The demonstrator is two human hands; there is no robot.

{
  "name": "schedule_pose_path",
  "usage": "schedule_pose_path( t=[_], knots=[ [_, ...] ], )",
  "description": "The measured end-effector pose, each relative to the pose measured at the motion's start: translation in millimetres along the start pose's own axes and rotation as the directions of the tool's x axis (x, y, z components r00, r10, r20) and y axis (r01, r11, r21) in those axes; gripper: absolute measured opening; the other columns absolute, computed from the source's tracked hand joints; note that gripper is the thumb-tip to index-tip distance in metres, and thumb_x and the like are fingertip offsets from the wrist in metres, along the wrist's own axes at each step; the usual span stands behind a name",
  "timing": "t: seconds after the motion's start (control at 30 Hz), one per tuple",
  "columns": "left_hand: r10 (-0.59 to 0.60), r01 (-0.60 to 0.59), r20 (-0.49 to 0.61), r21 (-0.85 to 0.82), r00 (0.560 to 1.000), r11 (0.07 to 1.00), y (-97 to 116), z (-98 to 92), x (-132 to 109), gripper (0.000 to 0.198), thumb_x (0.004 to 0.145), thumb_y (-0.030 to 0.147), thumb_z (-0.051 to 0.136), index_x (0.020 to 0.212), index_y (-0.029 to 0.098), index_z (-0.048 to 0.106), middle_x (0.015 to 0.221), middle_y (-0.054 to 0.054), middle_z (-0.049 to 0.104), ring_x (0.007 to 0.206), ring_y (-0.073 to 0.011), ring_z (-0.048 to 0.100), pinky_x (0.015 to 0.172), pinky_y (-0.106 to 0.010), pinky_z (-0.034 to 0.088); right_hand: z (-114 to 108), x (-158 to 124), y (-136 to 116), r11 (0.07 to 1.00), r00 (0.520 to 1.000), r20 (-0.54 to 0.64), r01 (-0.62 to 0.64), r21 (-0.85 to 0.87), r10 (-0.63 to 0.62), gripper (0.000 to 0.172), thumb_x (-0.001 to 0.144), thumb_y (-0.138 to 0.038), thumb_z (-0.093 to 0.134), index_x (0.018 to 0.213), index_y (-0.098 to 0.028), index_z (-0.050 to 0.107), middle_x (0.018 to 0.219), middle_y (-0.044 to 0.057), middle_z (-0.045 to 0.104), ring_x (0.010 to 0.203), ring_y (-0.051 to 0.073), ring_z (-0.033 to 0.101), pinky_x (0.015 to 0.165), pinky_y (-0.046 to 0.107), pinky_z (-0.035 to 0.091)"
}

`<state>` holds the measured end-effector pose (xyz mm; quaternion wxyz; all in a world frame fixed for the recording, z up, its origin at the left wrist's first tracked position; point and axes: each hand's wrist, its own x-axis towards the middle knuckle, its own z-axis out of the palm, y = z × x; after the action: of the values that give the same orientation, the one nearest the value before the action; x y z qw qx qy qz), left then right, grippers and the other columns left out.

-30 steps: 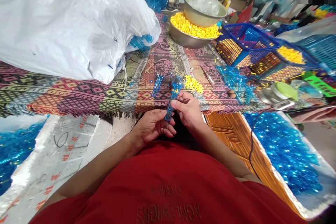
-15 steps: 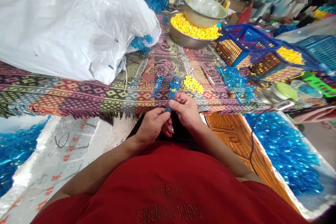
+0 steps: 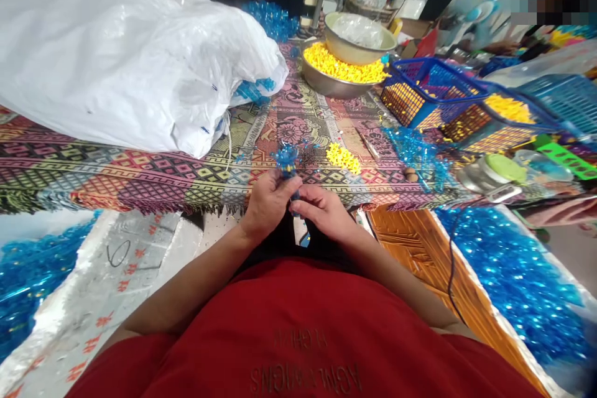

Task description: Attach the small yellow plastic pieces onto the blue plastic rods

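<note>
Both hands have drawn closer together since the earlier head view, and the blue beaded plastic sprig [image 3: 287,160] has swung over, its tufted end now above your left hand [image 3: 268,205] rather than between your hands. In the head view, your left fingers [image 3: 275,183] are clenched around the sprig's stem, and your right fingers [image 3: 310,198] press in against it from the side, so it sits gripped between both hands, just over the desk edge. Its lower end pokes out beneath them, above your red shirt [image 3: 298,305]. Just ahead, on the patterned cloth [image 3: 140,183] of the desk, lies a small heap of yellow plastic pieces [image 3: 343,158]. Beyond it sit a steel bowl [image 3: 321,84] full of yellow pieces, with a second bowl [image 3: 359,37] resting on it, a white plastic sack [image 3: 125,56] to the left, and a blue wire basket [image 3: 429,93] to the right. Blue beaded strands [image 3: 415,155] lie near that basket, and more fill a white-rimmed box [image 3: 508,273] below the desk.
</note>
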<state>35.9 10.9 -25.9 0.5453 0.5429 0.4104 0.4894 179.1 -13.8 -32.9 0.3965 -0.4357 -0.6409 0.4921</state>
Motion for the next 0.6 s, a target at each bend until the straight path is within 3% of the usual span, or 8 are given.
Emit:
schedule_pose_path(
  t=[0.13, 0.23, 0.37, 0.6],
  knots=[
    [-0.025, -0.008, -0.13, -0.247, 0.991, 0.969, 5.4, 9.0, -1.0, 0.026, 0.077, 0.038, 0.065, 0.086, 0.014, 0.059, 0.079, -0.003, 0.068, 0.07, -0.0153, 0.066, 0.067, -0.027, 0.054, 8.8, -4.4, 2.3, 0.99, 0.99, 0.055, -0.135, 0.039, 0.133, 0.028, 0.085, -0.043, 0.051, 0.074, -0.017, 0.054, 0.058, -0.002, 0.06, 0.049, 0.01, 0.056, 0.046, 0.022, 0.043],
    [-0.053, -0.014, -0.159, -0.392, 0.986, 0.92, 10.6, 17.6, -2.3, 0.024, 0.075, 0.033, 0.067, 0.087, 0.016, 0.054, 0.072, -0.001, 0.066, 0.064, -0.0153, 0.067, 0.063, -0.029, 0.054, 13.3, -5.8, 5.8, 0.984, 0.987, 0.081, -0.148, 0.097, 0.141, 0.036, 0.087, -0.05, 0.046, 0.073, -0.018, 0.051, 0.052, -0.002, 0.058, 0.041, 0.01, 0.053, 0.04, 0.021, 0.041],
    [-0.052, -0.014, -0.135, -0.448, 0.99, 0.894, 14.9, 24.9, -1.5, 0.022, 0.069, 0.024, 0.068, 0.083, 0.017, 0.052, 0.065, 0.003, 0.063, 0.055, -0.0115, 0.062, 0.058, -0.025, 0.051, 14.7, -7.6, 7.3, 0.993, 0.994, 0.07, -0.086, 0.078, 0.081, 0.044, 0.088, -0.055, 0.043, 0.067, -0.018, 0.051, 0.047, -0.003, 0.055, 0.037, 0.008, 0.048, 0.037, 0.02, 0.037],
    [-0.02, -0.051, -0.145, -0.468, 0.989, 0.883, 18.5, 27.5, 1.7, 0.018, 0.066, 0.017, 0.067, 0.076, 0.016, 0.053, 0.062, 0.005, 0.057, 0.047, -0.0056, 0.051, 0.049, -0.019, 0.042, 22.6, -10.6, 8.9, 1.0, 0.999, 0.05, -0.001, 0.014, 0.001, 0.049, 0.09, -0.057, 0.038, 0.078, -0.016, 0.063, 0.045, -0.003, 0.053, 0.038, 0.008, 0.045, 0.041, 0.021, 0.039]
  ],
)
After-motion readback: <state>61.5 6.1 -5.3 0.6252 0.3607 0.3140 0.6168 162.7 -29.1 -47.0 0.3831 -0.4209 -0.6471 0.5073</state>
